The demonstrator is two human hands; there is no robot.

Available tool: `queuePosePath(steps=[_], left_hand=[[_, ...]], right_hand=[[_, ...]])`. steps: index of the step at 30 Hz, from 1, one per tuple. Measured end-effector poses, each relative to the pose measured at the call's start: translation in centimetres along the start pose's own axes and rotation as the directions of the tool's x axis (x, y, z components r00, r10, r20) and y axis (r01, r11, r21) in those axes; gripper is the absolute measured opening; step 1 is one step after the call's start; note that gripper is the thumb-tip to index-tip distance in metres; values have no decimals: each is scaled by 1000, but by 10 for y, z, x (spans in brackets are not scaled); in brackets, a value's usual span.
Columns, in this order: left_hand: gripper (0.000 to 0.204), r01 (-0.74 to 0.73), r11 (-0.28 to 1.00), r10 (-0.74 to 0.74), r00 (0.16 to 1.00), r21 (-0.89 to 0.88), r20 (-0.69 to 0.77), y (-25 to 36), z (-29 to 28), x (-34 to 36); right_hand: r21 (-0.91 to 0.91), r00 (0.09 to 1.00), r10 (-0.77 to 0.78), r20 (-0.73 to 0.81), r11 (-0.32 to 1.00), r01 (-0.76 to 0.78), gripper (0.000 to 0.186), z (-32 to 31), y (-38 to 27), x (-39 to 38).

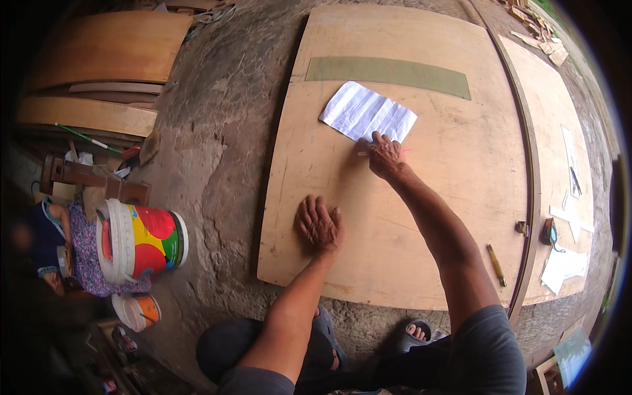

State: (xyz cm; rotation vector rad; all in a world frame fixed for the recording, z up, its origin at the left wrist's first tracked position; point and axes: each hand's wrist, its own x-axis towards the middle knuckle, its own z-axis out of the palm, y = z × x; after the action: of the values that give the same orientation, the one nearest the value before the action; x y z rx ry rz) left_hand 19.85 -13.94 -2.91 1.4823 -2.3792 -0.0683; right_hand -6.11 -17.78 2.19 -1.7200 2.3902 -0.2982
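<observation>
A large plywood sheet lies in front of me. My left hand rests flat on its left part, fingers spread, holding nothing. Farther off, my right hand is at the near edge of a creased white paper with lines on it. Its fingers are curled around a slim pen-like thing; a pinkish end shows on the right and a pale end on the left. The fingers hide the middle of it. Just beyond the paper lies a long green strip.
A wooden strip runs along the sheet's right side, with a yellowish slim tool near it. White paper pieces and a tape measure lie farther right. At left are a colourful bucket, a smaller bucket and a seated person.
</observation>
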Motion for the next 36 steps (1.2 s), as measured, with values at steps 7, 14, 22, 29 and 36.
queuePosePath(steps=[7, 14, 22, 29, 36], left_hand=[[62, 30, 999, -31, 999, 15, 33, 0, 1, -1], [63, 13, 1000, -13, 1000, 14, 20, -2, 3, -1], [60, 21, 1000, -21, 999, 20, 28, 0, -1, 0], [60, 14, 1000, -15, 999, 11, 47, 1, -5, 0], [61, -19, 1000, 19, 1000, -11, 15, 0, -5, 1]], right_hand=[[18, 1000, -22, -20, 1000, 23, 30, -1, 1, -2], [2, 1000, -23, -22, 1000, 23, 27, -2, 1, -1], [225, 999, -35, -35, 974, 42, 24, -18, 21, 24], [944, 933, 356, -45, 321, -77, 94, -59, 61, 70], [972, 965, 262, 22, 219, -81, 70, -32, 69, 67]])
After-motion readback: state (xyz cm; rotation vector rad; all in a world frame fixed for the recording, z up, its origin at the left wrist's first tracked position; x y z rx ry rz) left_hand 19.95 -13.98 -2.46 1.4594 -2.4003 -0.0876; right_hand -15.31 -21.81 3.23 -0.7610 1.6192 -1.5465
